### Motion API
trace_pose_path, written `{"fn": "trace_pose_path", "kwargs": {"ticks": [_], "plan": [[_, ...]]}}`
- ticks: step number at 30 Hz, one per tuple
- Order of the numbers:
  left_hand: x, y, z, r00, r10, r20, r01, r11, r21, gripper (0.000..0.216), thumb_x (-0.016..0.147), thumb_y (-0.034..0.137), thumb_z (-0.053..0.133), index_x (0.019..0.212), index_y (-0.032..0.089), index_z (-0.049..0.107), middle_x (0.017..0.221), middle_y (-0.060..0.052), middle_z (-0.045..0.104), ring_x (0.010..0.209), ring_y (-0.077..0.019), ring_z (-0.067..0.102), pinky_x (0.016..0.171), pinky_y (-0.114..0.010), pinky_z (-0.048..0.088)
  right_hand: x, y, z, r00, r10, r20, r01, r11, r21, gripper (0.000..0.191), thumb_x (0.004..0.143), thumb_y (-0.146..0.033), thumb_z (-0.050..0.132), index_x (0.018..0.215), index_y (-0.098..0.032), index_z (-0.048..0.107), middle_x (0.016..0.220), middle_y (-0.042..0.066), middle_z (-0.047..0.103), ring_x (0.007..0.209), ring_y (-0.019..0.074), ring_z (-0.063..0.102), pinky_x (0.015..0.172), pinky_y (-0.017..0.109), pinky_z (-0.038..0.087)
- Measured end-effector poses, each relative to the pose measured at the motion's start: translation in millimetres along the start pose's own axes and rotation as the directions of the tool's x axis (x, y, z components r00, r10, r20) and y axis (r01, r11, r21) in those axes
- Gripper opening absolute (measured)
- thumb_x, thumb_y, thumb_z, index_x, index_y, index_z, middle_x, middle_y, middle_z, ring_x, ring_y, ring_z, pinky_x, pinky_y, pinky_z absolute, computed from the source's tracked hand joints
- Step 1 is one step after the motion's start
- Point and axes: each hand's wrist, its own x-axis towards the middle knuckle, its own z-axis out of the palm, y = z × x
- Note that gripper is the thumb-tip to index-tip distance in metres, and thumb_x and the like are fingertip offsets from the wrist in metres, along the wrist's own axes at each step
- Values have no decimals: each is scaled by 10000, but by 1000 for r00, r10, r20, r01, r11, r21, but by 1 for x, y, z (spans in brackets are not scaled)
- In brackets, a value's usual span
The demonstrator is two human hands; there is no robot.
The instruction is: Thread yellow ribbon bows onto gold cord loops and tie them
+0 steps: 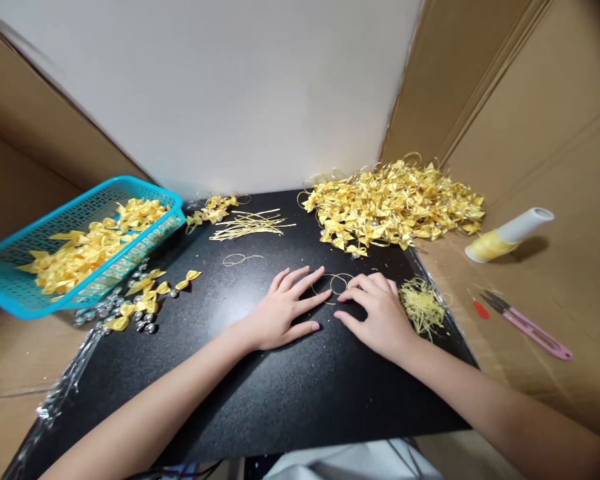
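L hand point(293, 308): palm down, fingers fanned wide, grip empty as far as seen; fingertips over a thin thread point(331, 285). R hand point(380, 313): half-curled, thumb apart from index; fingertips at the thread's R side, can't tell if they pin it.

Thread lies on the black worktop point(280, 400) betw. the hands, in overlapping rings. Handling, my judgement: light fingertip pressure on crossings, L hand as anchor, R doing fine work; keep rings flat, no tugging, or they'd likely collapse or kink.

R hand's outer side: tangle of yellow thread point(421, 307), best kept from snagging the rings.

Containers: blue basket point(10, 303), far L, holds approx. ½ load of yellow bows point(95, 253); perforated walls. Silver bells point(113, 307) + a few loose bows point(147, 303) sit outside it, nr. its near side.

Far R: white tube point(525, 223), tilted, yellow thread wound round lower end; inside not visible. Pink-handled snips point(535, 330) nearby, on cardboard point(515, 393).
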Motion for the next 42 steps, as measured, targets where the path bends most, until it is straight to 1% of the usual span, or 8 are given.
{"fn": "trace_pose_path", "kwargs": {"ticks": [12,17,23,26,29,32,36,42], "plan": [[2,8,-2,991,-28,-133,2,982,-190,548,926,481,458,1415,235,439,1480,-134,434,1361,-341,310,1104,-522,219,9,-12,2,992,-41,118,42,999,-2,110,913,-246,594,816,-207,626,893,12,653,900,193,511,809,371,273],[3,23,-4,975,-141,-171,50,893,-448,342,983,376,317,855,203,583,869,-64,628,1013,-237,499,981,-435,328,7,-13,-4,996,-63,70,54,990,131,130,925,-249,569,808,-205,602,907,4,644,900,168,518,793,335,308],[5,27,6,888,-438,-141,45,386,-921,382,941,483,406,698,196,468,683,-4,469,682,-152,434,694,-305,397,6,-10,-1,998,-38,47,31,989,144,140,927,-258,570,802,-199,593,892,5,636,884,171,515,792,331,303],[7,27,9,816,-575,-51,10,104,-995,337,854,487,576,713,181,571,669,-9,541,687,-148,500,706,-299,426,6,-9,-1,997,-43,57,39,996,75,141,927,-271,572,807,-204,604,893,7,638,885,176,514,794,339,292],[9,28,9,750,-660,44,35,-27,-999,307,762,480,696,818,180,719,737,-40,677,727,-166,585,742,-321,459,4,-11,-3,991,-115,70,113,993,32,147,931,-271,565,808,-204,608,891,5,644,875,175,513,794,349,274],[9,30,5,759,-650,36,128,96,-987,253,731,427,742,855,211,782,877,-71,753,808,-205,645,773,-338,488,3,-13,-6,977,-210,26,209,978,25,185,950,-271,527,797,-200,603,885,8,649,857,172,508,797,360,264],[9,37,2,859,-513,3,191,315,-930,138,746,341,740,792,224,798,864,-66,765,789,-207,674,723,-304,509,3,-13,-9,975,-215,-63,216,976,15,222,971,-274,475,805,-196,600,877,30,646,846,178,501,795,367,268],[8,39,3,867,-496,53,221,287,-932,236,778,390,706,738,163,753,687,-55,705,634,-155,601,618,-267,452,8,-13,-7,996,-74,-52,82,981,177,123,925,-280,558,855,-206,627,912,28,633,898,189,531,825,361,326]]}}
